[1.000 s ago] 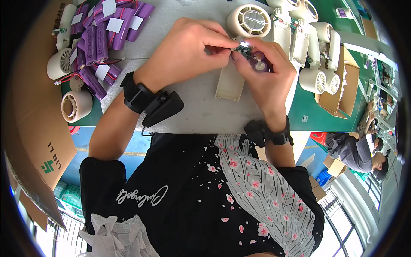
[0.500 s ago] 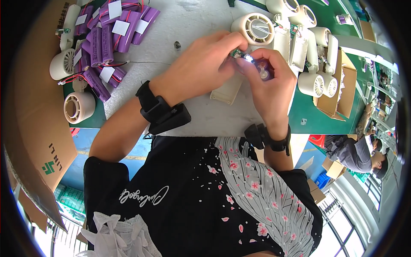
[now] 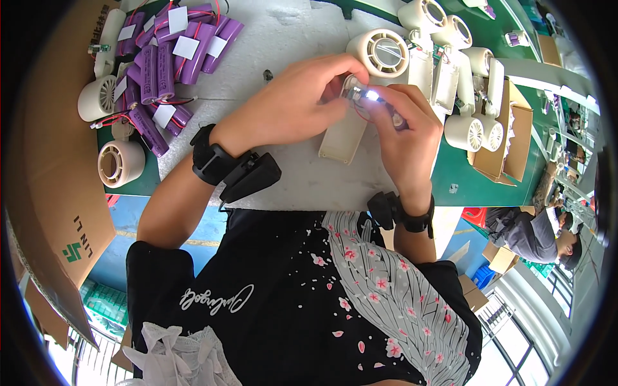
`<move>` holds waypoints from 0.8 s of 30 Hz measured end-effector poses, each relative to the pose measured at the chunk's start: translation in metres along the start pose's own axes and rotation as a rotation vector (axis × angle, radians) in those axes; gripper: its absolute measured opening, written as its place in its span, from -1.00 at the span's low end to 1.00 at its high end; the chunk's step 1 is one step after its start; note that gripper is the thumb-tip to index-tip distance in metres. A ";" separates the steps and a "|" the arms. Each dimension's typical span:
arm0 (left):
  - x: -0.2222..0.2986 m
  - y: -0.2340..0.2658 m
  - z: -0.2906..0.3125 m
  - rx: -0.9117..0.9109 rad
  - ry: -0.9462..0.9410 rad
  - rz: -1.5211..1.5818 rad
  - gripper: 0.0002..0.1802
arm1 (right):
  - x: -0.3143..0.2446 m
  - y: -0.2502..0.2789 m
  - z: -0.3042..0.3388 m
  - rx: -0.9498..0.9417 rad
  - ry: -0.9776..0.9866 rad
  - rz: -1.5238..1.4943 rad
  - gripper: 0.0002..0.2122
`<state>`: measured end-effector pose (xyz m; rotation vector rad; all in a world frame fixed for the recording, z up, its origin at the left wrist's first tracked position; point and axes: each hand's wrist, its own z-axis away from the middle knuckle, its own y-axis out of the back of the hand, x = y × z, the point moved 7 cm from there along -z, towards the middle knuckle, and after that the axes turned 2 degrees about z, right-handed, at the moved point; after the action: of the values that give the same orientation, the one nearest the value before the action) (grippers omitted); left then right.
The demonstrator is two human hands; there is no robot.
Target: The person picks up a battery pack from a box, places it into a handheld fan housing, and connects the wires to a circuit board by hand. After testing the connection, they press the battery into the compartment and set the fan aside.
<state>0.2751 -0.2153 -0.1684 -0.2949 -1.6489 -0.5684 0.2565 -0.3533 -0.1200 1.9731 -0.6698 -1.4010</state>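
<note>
My left hand (image 3: 299, 96) comes in from the left, fingers closed on a small, partly clear round part (image 3: 351, 89) whose kind I cannot make out. My right hand (image 3: 412, 132) meets it fingertip to fingertip, pinching a small circuit board with a glowing white light (image 3: 372, 95). Something purple and whitish shows between the right fingers, mostly hidden. Below the hands, a cream plastic handle shell (image 3: 340, 143) lies on the white foam sheet (image 3: 296, 174). Just beyond them stands a cream round fan head (image 3: 378, 53).
Purple battery cells (image 3: 149, 74) with red wires and white pads are piled at the left, beside cream fan housings (image 3: 121, 164). More fan housings (image 3: 465, 133) and an open cardboard box (image 3: 515, 138) stand at the right. A person (image 3: 531, 235) sits at the far right.
The lit board has shifted slightly down and left between my fingers. A clear round part now shows at my left fingertips, and less of the purple thing is visible.
</note>
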 end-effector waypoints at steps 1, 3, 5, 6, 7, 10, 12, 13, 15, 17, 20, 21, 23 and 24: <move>-0.001 0.000 0.000 -0.001 0.001 0.011 -0.59 | -0.001 0.000 0.000 -0.002 0.018 0.009 -0.86; -0.003 0.000 -0.001 -0.002 0.005 0.033 -0.61 | 0.000 -0.002 0.001 -0.007 0.022 -0.006 -0.85; -0.003 0.000 -0.002 -0.003 0.016 0.025 -0.61 | 0.002 -0.004 0.001 -0.029 0.031 -0.032 -0.83; -0.002 0.001 -0.002 0.000 0.029 0.021 -0.62 | 0.001 -0.004 0.001 -0.028 0.032 -0.033 -0.83; -0.002 0.001 -0.002 0.003 0.042 0.017 -0.62 | 0.001 -0.004 0.002 -0.022 0.031 -0.023 -0.83; -0.002 0.000 -0.002 0.029 0.060 0.018 -0.65 | -0.001 -0.004 0.001 -0.012 0.029 -0.003 -0.83; -0.002 0.000 -0.003 0.041 0.069 0.019 -0.66 | -0.002 -0.003 0.001 0.023 0.028 0.019 -0.82; -0.002 0.001 -0.003 0.053 0.070 0.019 -0.66 | -0.002 -0.003 0.001 0.040 0.027 0.030 -0.82; -0.002 0.002 -0.003 0.079 0.074 0.017 -0.68 | -0.003 -0.002 0.000 0.050 0.006 0.018 -0.82; -0.002 0.002 -0.003 0.085 0.079 0.017 -0.68 | -0.002 0.000 -0.001 0.069 -0.037 -0.009 -0.81; -0.003 0.002 -0.003 0.093 0.086 0.015 -0.69 | -0.002 -0.001 -0.002 0.066 -0.028 -0.002 -0.82; -0.004 0.003 -0.003 0.095 0.088 0.022 -0.69 | -0.002 -0.001 -0.002 0.066 -0.023 0.001 -0.82; -0.006 0.003 -0.002 0.099 0.092 0.035 -0.69 | -0.003 -0.001 -0.002 0.067 -0.010 0.017 -0.83; -0.006 0.004 -0.002 0.102 0.091 0.036 -0.69 | -0.004 -0.001 -0.001 0.069 0.001 0.031 -0.83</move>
<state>0.2795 -0.2122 -0.1735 -0.2200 -1.5762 -0.4627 0.2564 -0.3494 -0.1180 2.0076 -0.7541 -1.3754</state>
